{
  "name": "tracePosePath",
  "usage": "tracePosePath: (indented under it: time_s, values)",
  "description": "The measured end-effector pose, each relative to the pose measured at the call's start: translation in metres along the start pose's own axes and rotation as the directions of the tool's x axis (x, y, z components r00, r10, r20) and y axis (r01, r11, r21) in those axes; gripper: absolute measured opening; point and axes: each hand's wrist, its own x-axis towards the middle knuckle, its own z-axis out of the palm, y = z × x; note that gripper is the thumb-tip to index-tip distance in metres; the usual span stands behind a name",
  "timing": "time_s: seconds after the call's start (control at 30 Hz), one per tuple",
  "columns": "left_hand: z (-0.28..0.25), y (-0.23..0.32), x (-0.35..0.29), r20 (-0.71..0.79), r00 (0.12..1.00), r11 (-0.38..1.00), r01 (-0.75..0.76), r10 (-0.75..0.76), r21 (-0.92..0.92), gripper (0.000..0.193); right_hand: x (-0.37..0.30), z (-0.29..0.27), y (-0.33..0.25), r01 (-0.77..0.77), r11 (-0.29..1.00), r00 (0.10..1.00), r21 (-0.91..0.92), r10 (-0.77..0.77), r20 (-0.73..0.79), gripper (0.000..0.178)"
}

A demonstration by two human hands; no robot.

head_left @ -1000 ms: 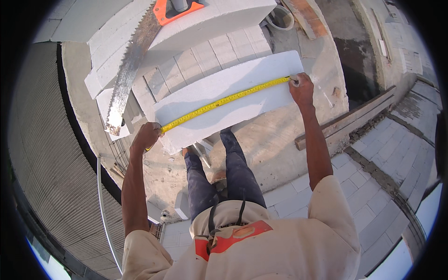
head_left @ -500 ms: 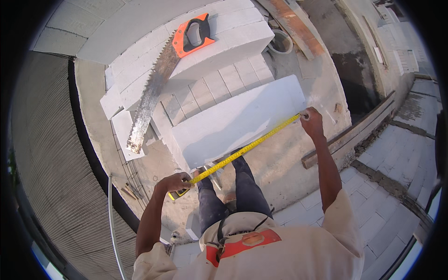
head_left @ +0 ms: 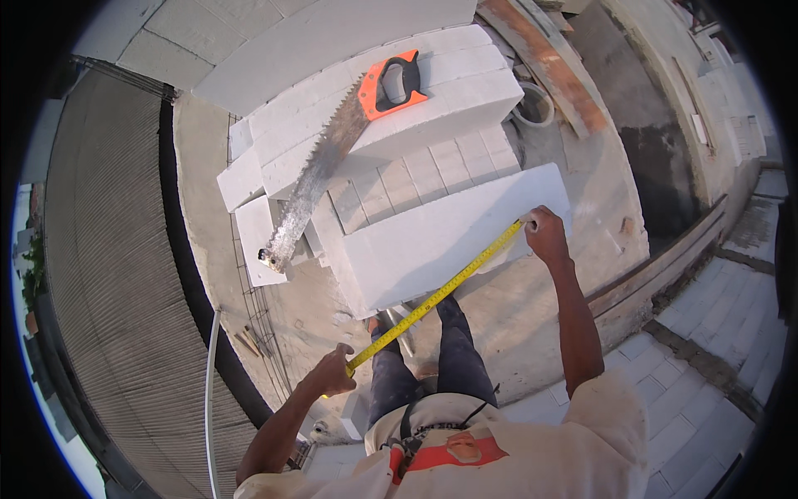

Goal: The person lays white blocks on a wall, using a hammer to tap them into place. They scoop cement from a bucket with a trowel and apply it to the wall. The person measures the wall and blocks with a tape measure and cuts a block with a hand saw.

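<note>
A yellow tape measure (head_left: 436,297) is stretched slantwise between my hands. At its lower end my left hand (head_left: 334,372) is closed around the case, which my fingers mostly hide. My right hand (head_left: 544,233) pinches the far end of the blade, above the right part of a white block (head_left: 465,224). This long block lies in front of my legs, partly in shadow. Beyond it, a hand saw (head_left: 332,145) with an orange and black handle rests on stacked white blocks (head_left: 465,71), its toothed blade pointing toward the lower left.
A corrugated roof (head_left: 108,249) slopes away on the left behind a dark edge. A round bucket (head_left: 536,104) and a reddish-brown plank (head_left: 549,62) lie at the back right. A wooden board (head_left: 657,258) runs along the slab's right side. Thin rods (head_left: 258,316) lie at the left.
The whole view has shifted, with blocks and saw now further right and lower. My right hand has come inward over the long block; my left hand sits lower, the tape still between them.
</note>
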Motion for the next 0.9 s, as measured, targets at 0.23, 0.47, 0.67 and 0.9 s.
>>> tracePosePath:
  time_s: [0.23, 0.47, 0.67, 0.9]
  values:
    - [-0.088, 0.056, 0.037, -0.364, 0.93, 0.982, 0.018, 0.053, 0.188, 0.077, 0.067, 0.022, -0.039, 0.182, 0.983, 0.976, -0.002, -0.181, -0.118, 0.01]
    - [-0.165, 0.162, 0.177, -0.593, 0.759, 0.946, -0.092, 0.269, 0.311, 0.069, 0.114, 0.092, -0.123, 0.3, 0.945, 0.952, 0.126, -0.305, 0.017, 0.018]
    - [-0.208, 0.227, 0.235, -0.53, 0.822, 0.884, 0.071, 0.211, 0.463, 0.091, 0.158, 0.036, -0.169, 0.455, 0.889, 0.886, 0.049, -0.447, -0.123, 0.047]
    - [-0.173, 0.221, 0.241, -0.687, 0.592, 0.864, -0.033, 0.422, 0.502, 0.091, 0.231, 0.033, -0.205, 0.608, 0.719, 0.747, -0.336, -0.662, -0.063, 0.063]
